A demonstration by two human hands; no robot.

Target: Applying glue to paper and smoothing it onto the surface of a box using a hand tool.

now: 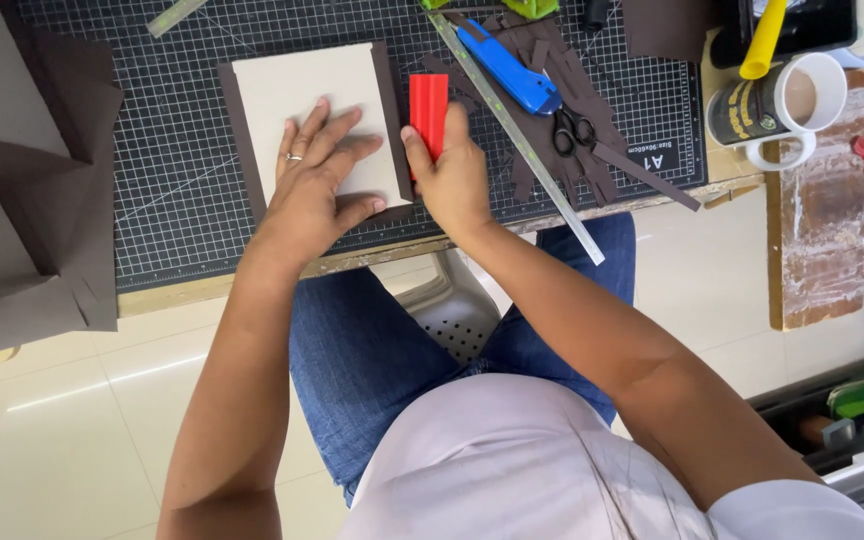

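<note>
My left hand (314, 175) lies flat, fingers spread, on a pale grey board (297, 95) that rests on a dark brown paper sheet (240, 140). A ring shows on one finger. My right hand (449, 175) grips a flat red scraper (428, 108), held upright against the board's right edge where the brown paper folds over. Both lie on a black gridded cutting mat (172, 190) on a low wooden table.
A long metal ruler (522, 145) runs diagonally right of my hand. A blue utility knife (508, 68), black scissors (574, 130) and brown paper strips (642, 172) lie beyond it. A white mug (787, 110) stands at right. Brown-covered boards (37, 190) are stacked at left.
</note>
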